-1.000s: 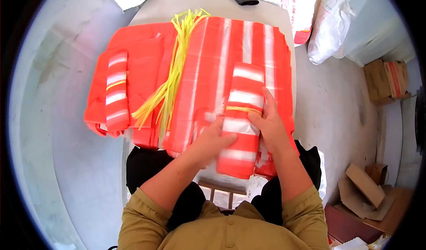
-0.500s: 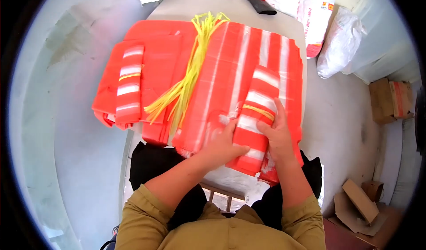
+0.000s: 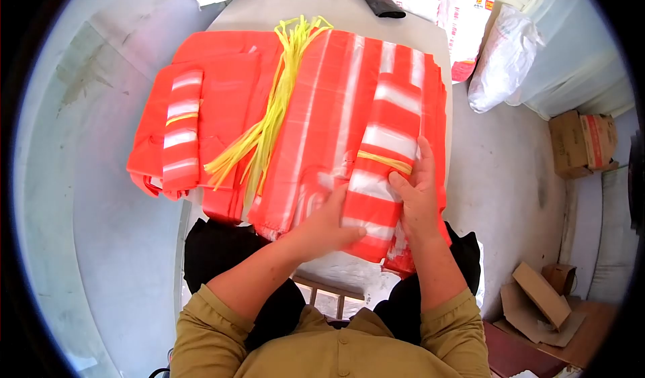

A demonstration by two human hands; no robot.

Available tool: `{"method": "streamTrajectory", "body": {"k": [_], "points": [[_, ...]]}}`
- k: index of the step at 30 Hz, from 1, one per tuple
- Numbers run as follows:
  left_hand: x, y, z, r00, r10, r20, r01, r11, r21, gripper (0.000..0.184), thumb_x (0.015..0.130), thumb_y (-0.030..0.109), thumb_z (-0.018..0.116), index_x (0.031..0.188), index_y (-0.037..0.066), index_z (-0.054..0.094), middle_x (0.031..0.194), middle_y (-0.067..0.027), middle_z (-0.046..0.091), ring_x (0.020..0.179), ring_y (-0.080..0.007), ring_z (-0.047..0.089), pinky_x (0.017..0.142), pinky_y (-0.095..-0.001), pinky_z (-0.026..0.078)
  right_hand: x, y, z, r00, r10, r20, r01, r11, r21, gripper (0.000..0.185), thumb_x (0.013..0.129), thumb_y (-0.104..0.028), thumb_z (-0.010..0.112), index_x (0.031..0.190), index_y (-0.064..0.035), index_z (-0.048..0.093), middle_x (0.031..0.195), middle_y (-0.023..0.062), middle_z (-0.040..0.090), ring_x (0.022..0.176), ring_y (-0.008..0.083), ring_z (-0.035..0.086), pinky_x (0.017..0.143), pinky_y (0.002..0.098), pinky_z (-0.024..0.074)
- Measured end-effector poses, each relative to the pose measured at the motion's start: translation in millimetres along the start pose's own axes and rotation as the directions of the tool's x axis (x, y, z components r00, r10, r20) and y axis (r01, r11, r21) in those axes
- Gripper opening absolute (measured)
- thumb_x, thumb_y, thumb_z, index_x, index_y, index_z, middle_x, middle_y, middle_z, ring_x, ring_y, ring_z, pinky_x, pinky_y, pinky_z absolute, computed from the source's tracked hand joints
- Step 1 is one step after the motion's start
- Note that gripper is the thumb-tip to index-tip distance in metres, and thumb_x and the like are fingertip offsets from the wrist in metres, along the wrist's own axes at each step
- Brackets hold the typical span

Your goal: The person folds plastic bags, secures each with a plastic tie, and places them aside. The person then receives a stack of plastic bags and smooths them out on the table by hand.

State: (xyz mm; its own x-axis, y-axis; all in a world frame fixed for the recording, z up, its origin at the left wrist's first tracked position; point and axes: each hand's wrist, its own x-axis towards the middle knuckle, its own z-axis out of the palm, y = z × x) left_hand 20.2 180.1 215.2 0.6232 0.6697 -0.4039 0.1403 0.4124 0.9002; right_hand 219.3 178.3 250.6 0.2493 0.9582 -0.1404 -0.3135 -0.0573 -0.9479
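Our left hand (image 3: pixel 327 226) and right hand (image 3: pixel 419 195) grip the oblong red-and-white plastic bundle (image 3: pixel 388 137), now further toward twelve o'clock — apparently just repositioned.

This looks like a small workroom or packing workshop rather than a home or an office. A pale beige table (image 3: pixel 248 15) carries a broad stack of red-and-white striped plastic sheeting (image 3: pixel 319 103), a folded heap of plain red plastic (image 3: pixel 228 79), a loose bunch of thin yellow strips (image 3: pixel 280 96) and, at left, a flat striped bundle bound in yellow (image 3: pixel 181 136). White printed sacks (image 3: pixel 467 19) stand at the far right; a brown cardboard box (image 3: pixel 571 146) and opened brown cardboard (image 3: pixel 541 297) lie along the right, on or near a plain grey floor (image 3: pixel 500 176)
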Motion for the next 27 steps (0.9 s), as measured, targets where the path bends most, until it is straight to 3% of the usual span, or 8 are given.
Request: {"method": "streamTrajectory", "body": {"k": [3,10,12,15,18,20,24,27], "points": [[1.9,-6.8,-5.3,1.0,0.009,0.026,-0.008,0.999,-0.05,0.094,0.089,0.002,0.074,0.162,-0.001,0.015,0.148,-0.014,0.05,0.132,-0.0195,0.052,0.108,-0.0356,0.045,6.0,14.1,-6.4,0.988,0.148,0.038,-0.149,0.988,0.037,0.086,0.092,0.007,0.06,0.165,-0.0095,0.017,0.158,0.0172,0.04,0.137,0.0227,0.05,0.112,0.0356,0.0447],[-3.3,-0.8,-9.0,1.0,0.005,0.02,-0.005,1.0,-0.005,0.089,0.088,0.012,0.076,0.159,0.0,0.023,0.149,-0.0148,0.049,0.132,-0.0208,0.053,0.11,-0.037,0.044,4.8,12.9,-3.5,0.993,0.114,0.044,-0.114,0.994,-0.007,0.088,0.089,0.005,0.059,0.165,-0.0037,0.015,0.159,0.0173,0.036,0.136,0.0248,0.049,0.112,0.0362,0.0433],[-9.5,17.6,-8.0,0.996,-0.083,-0.04,0.084,0.996,0.025,0.097,0.086,0.033,0.078,0.159,-0.001,0.024,0.148,-0.0254,0.048,0.141,-0.0352,0.043,0.118,-0.0429,0.034,4.4,15.3,-5.4,0.995,0.089,0.052,-0.089,0.996,-0.004,0.087,0.088,0.006,0.058,0.165,-0.0039,0.016,0.159,0.017,0.035,0.136,0.0246,0.049,0.112,0.0364,0.0434],[-4.8,4.4,-8.6,0.996,-0.031,-0.088,0.042,0.992,0.118,0.106,0.084,0.048,0.078,0.161,0.0,0.023,0.149,-0.0316,0.046,0.145,-0.0432,0.039,0.119,-0.0463,0.032,1.3,12.1,-1.1,0.994,0.08,0.079,-0.079,0.997,-0.024,0.086,0.089,0.005,0.057,0.164,-0.0038,0.017,0.159,0.0167,0.035,0.136,0.0239,0.049,0.112,0.0367,0.043],[0.6,-16.7,-7.6,0.991,0.079,-0.109,-0.049,0.966,0.253,0.106,0.086,0.043,0.079,0.163,0.002,0.02,0.147,-0.0293,0.049,0.139,-0.0385,0.046,0.112,-0.0445,0.042,1.1,15.1,-0.3,0.994,0.087,0.062,-0.082,0.994,-0.076,0.085,0.089,0.004,0.058,0.164,-0.0034,0.017,0.157,0.0169,0.038,0.134,0.0226,0.05,0.11,0.036,0.0441],[-1.0,-17.5,-8.3,0.993,0.066,-0.095,-0.049,0.984,0.174,0.104,0.087,0.035,0.079,0.164,0.003,0.018,0.145,-0.0253,0.052,0.133,-0.0327,0.053,0.105,-0.0415,0.048,1.4,13.2,-1.8,0.983,0.174,0.054,-0.171,0.983,-0.071,0.084,0.09,0.003,0.057,0.164,-0.003,0.017,0.156,0.0173,0.04,0.134,0.0224,0.05,0.11,0.0357,0.0443],[-29.7,49.8,-16.3,0.998,-0.069,-0.011,0.066,0.988,-0.143,0.1,0.088,0.014,0.078,0.165,0.004,0.015,0.141,-0.0159,0.059,0.121,-0.0222,0.062,0.098,-0.0354,0.053,2.6,8.2,-2.1,0.977,0.175,0.12,-0.168,0.983,-0.067,0.074,0.101,-0.009,0.056,0.165,-0.0058,0.017,0.158,0.0194,0.039,0.14,0.0261,0.048,0.116,0.0378,0.0409],[-28.8,52.0,-34.5,1.0,0.009,0.013,-0.004,0.927,-0.374,0.097,0.087,0.006,0.075,0.165,0.003,0.017,0.146,-0.0149,0.056,0.127,-0.0201,0.059,0.105,-0.0352,0.049,4.1,16.8,-11.4,0.981,0.072,0.178,-0.082,0.995,0.051,0.071,0.105,-0.019,0.052,0.165,-0.0066,0.016,0.161,0.0188,0.037,0.136,0.0249,0.051,0.11,0.0365,0.0445]]}}
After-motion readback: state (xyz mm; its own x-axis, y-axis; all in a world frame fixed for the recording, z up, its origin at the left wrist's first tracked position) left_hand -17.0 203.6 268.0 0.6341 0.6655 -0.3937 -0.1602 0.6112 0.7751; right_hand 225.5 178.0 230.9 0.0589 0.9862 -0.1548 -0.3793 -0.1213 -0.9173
